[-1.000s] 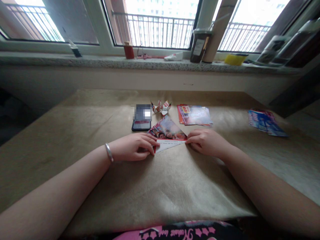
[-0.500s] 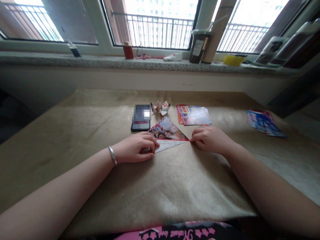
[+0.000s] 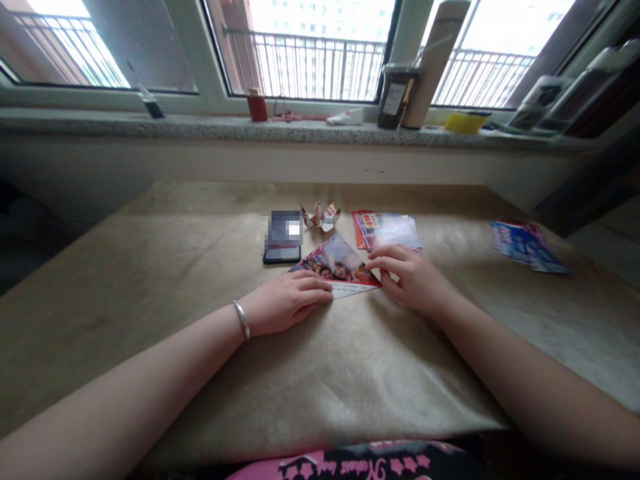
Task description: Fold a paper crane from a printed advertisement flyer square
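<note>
A printed paper sheet [image 3: 340,257], folded with diagonal edges, lies on the table in front of me. It carries a photo of people, a red line and a white strip with small print. My left hand [image 3: 287,300], with a silver bangle at the wrist, rests flat over the sheet's lower left part, fingers stretched out and hiding that corner. My right hand [image 3: 407,273] is at the right corner, its fingers apart, with the fingertips touching the sheet's right edge. Just beyond the sheet stands a small folded paper piece [image 3: 321,217] with pointed tips.
A phone [image 3: 283,240] lies left of the folded piece. Behind my right hand is a pile of printed leaflets [image 3: 390,230], and more leaflets [image 3: 530,247] lie far right. A brown cover [image 3: 320,387] spreads over the table. Jars and a tube [image 3: 435,63] stand on the windowsill.
My left hand has moved right and flattened onto the sheet. My right hand has opened from its pinch at the corner and shifted onto the sheet's right edge.
</note>
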Demonstrator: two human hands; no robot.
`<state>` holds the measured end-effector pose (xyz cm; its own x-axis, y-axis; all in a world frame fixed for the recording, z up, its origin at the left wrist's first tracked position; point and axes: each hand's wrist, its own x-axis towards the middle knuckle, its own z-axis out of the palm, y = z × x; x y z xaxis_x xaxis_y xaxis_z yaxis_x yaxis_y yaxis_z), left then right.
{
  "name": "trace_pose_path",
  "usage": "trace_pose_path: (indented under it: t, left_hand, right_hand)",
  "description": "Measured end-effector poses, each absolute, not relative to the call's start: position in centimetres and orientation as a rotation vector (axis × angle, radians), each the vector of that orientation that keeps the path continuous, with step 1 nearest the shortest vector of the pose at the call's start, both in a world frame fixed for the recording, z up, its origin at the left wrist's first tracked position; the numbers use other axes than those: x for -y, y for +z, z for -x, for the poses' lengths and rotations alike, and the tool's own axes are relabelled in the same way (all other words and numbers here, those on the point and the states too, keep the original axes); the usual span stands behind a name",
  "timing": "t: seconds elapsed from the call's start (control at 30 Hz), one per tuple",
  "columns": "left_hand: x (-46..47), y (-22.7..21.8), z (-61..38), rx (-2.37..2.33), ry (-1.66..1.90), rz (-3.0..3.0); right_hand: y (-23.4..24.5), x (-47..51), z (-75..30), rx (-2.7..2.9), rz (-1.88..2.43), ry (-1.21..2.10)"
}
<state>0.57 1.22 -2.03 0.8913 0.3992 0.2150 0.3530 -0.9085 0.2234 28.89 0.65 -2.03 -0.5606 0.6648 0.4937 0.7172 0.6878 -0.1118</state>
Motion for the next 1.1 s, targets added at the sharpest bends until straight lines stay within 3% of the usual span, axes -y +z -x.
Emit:
trace_pose_path:
  t: [0.37, 0.73, 1.1]
  left_hand:
    - [-1.3, -1.9, -1.0, -0.323, 0.492, -2.849]
    - [-1.7, -1.7, 0.0, -0.691, 0.415, -3.134]
    - [-1.6, -2.0, 0.1, -0.846, 0.368, -3.197]
  right_hand:
    - [-2.2, -0.5, -28.1, 2.440, 1.062, 0.073]
    - [-3.2, -0.9, -28.5, 2.398, 1.054, 0.308]
    - [-2.7, -1.0, -29.1, 2.636, 0.893, 0.242]
